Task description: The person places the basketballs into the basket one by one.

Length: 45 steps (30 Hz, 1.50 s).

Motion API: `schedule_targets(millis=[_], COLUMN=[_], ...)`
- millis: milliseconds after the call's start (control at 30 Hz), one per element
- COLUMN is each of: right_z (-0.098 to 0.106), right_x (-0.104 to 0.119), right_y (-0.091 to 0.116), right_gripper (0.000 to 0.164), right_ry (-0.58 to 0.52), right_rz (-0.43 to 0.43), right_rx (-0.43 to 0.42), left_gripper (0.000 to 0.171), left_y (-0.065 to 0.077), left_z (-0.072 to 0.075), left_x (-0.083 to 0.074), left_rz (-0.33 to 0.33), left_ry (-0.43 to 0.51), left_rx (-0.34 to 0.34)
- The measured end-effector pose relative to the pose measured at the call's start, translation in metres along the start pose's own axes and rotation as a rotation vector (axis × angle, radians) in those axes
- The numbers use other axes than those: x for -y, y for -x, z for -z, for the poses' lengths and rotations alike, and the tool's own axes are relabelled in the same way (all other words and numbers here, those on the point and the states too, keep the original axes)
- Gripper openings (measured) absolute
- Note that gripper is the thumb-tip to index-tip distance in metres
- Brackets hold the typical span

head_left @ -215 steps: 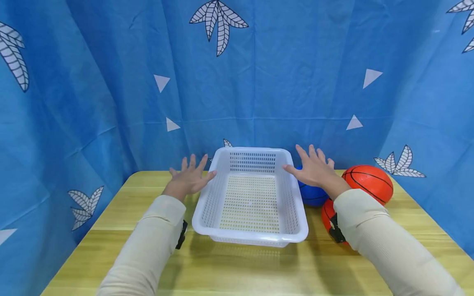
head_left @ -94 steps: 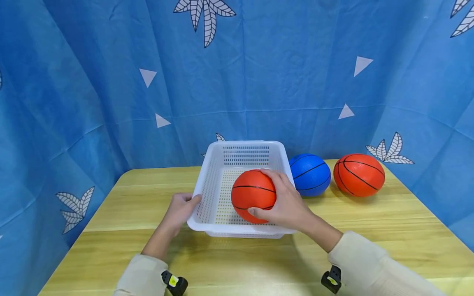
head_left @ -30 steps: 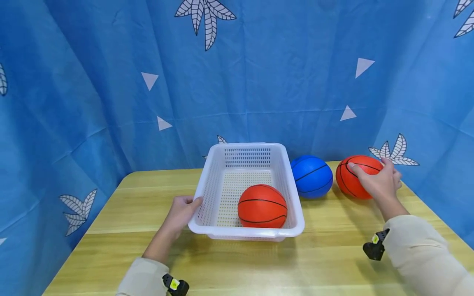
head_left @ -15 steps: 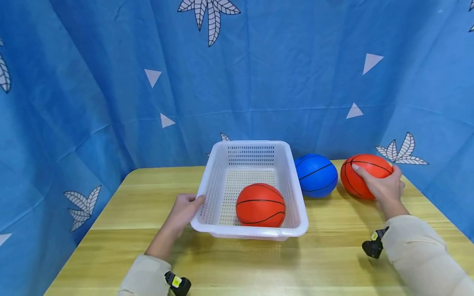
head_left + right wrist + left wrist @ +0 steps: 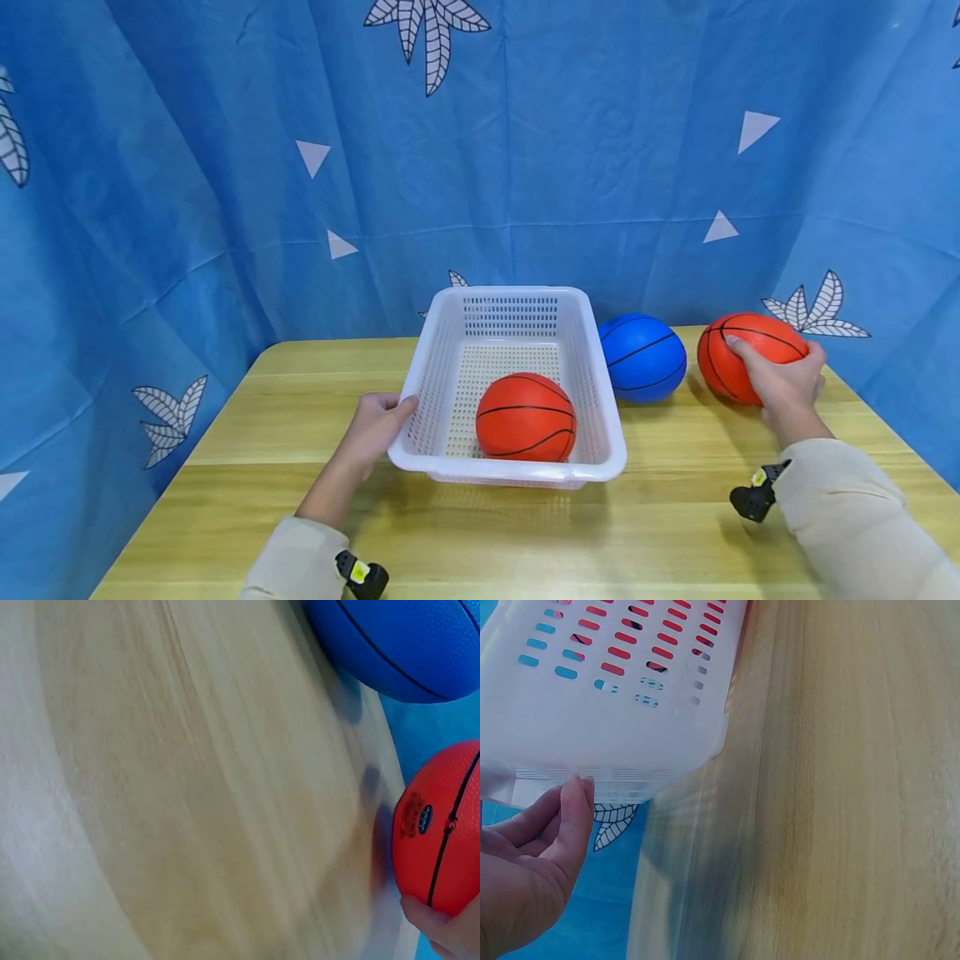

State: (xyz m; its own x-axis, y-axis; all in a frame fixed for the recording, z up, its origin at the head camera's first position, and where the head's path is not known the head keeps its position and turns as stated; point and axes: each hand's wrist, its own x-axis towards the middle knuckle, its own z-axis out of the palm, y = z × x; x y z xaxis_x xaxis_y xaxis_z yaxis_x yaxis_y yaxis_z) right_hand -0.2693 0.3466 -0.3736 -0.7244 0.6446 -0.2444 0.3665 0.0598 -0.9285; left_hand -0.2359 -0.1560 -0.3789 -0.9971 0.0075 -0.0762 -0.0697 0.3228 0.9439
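Left hand (image 5: 371, 425) pinches the side of a white rectangular plastic basket (image 5: 510, 469), 1 round red rubbery ball (image 5: 525, 417) inside; right hand (image 5: 791, 382) clasps a 2nd red ball (image 5: 771, 340) beside a round blue ball (image 5: 643, 358); seemingly the grasping step, next needing a steady lift

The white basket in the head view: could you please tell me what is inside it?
One red ball sits inside the basket, toward the near right corner. Bare perforated floor shows beyond it; the floor directly beneath the ball is covered.
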Motion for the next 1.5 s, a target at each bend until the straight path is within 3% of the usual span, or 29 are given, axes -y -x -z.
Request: schedule_targets(millis=[167, 500, 867, 1200, 1333, 1500], right_z=[0.008, 0.007, -0.036, -0.091, -0.113, -0.133], right_x=[0.016, 0.066, 0.097, 0.115, 0.114, 0.109], right_y=[0.000, 0.023, 0.065, 0.103, 0.110, 0.113], right_gripper=[0.108, 0.102, 0.102, 0.103, 0.098, 0.096], right_ry=[0.008, 0.071, 0.173, 0.359, 0.435, 0.517], right_rz=[0.049, 0.292, 0.581, 0.811, 0.851, 0.840], right_rx=[-0.037, 0.009, 0.105, 0.282, 0.357, 0.430], left_gripper=[0.033, 0.033, 0.033, 0.034, 0.034, 0.034], left_y=[0.000, 0.001, -0.001, 0.000, 0.000, 0.001], left_z=[-0.001, 0.000, 0.000, 0.001, 0.002, 0.001], left_x=[-0.001, 0.000, 0.002, 0.000, -0.001, -0.001], left_rz=[0.005, 0.007, 0.000, 0.008, -0.001, -0.015], left_ry=[-0.005, -0.008, -0.003, -0.004, -0.003, 0.000], left_rx=[0.000, 0.004, 0.011, -0.002, -0.007, -0.004])
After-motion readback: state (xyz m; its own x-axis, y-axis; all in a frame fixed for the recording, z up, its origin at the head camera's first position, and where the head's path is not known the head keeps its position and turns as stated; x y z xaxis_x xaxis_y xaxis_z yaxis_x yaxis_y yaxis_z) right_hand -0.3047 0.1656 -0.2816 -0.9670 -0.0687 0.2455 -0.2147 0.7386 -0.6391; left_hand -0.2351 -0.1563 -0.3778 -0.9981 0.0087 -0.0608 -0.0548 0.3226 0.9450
